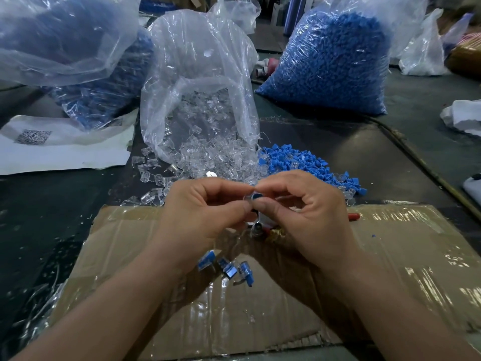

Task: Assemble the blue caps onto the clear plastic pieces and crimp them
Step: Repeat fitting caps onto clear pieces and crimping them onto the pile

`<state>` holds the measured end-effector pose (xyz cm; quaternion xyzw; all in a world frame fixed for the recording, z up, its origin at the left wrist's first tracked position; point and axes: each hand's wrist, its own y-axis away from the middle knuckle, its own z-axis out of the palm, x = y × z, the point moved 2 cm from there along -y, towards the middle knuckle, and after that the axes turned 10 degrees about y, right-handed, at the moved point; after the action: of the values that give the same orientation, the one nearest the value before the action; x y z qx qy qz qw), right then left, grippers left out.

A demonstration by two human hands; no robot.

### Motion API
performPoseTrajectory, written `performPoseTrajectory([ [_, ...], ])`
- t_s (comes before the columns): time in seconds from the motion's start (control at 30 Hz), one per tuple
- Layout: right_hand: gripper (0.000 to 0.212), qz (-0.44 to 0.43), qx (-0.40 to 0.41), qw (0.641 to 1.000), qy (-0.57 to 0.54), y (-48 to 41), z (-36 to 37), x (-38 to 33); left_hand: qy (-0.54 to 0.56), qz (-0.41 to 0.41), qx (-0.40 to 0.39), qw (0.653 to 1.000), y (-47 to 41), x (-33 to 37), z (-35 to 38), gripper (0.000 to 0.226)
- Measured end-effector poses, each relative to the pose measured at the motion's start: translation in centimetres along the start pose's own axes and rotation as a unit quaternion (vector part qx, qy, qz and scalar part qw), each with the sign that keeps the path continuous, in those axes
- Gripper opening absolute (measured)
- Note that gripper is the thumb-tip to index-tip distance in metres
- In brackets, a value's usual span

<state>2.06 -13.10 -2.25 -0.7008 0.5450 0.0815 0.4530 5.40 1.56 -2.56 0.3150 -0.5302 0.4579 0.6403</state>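
My left hand (205, 212) and my right hand (307, 214) meet at mid-frame above a taped cardboard sheet (390, 269). Between their fingertips they pinch a clear plastic piece with a blue cap (255, 198) set in it. Loose clear pieces (208, 162) spill from an open clear bag (197, 82) just beyond the hands. A heap of loose blue caps (299, 162) lies to their right. Several joined blue-and-clear pieces (229, 267) lie on the cardboard under my wrists. A small tool with red handles (263, 227) is mostly hidden beneath my hands.
A full bag of blue caps (333, 61) stands at the back right, and another bag with blue parts (86, 63) at the back left. A white sheet with a QR code (65, 144) lies at the left. White crumpled material (466, 115) sits at the right edge.
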Motion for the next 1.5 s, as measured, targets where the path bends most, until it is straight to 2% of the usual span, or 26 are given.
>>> performPoseTrajectory([
  [0.07,0.018,0.023,-0.016,0.996,-0.082,0.07,0.1,-0.1,0.035,-0.016,-0.001,0.999,-0.1,-0.14,-0.14,0.02],
  [0.13,0.022,0.019,-0.019,0.994,-0.109,0.13,0.17,-0.21,0.062,-0.033,-0.009,0.997,-0.18,-0.24,-0.24,0.02],
  [0.27,0.021,-0.001,-0.012,0.997,-0.072,0.14,0.25,-0.24,0.082,-0.056,-0.027,0.995,-0.19,-0.27,-0.19,0.024],
  [0.43,0.036,-0.037,-0.056,0.996,-0.051,0.09,0.1,-0.11,0.094,-0.075,-0.012,0.993,-0.2,-0.18,-0.14,0.019],
  [0.53,0.031,-0.047,-0.046,0.997,-0.04,0.06,0.09,0.16,0.1,-0.086,-0.02,0.991,-0.19,-0.13,-0.11,0.014],
  [0.9,0.029,-0.035,-0.005,0.999,-0.037,0.25,0.08,0.19,0.119,-0.095,-0.033,0.988,-0.44,-0.25,-0.39,0.019],
  [1.5,0.025,-0.051,0.006,0.999,-0.006,0.33,0.05,-0.01,0.104,-0.092,-0.018,0.99,-0.4,-0.35,-0.43,0.017],
])
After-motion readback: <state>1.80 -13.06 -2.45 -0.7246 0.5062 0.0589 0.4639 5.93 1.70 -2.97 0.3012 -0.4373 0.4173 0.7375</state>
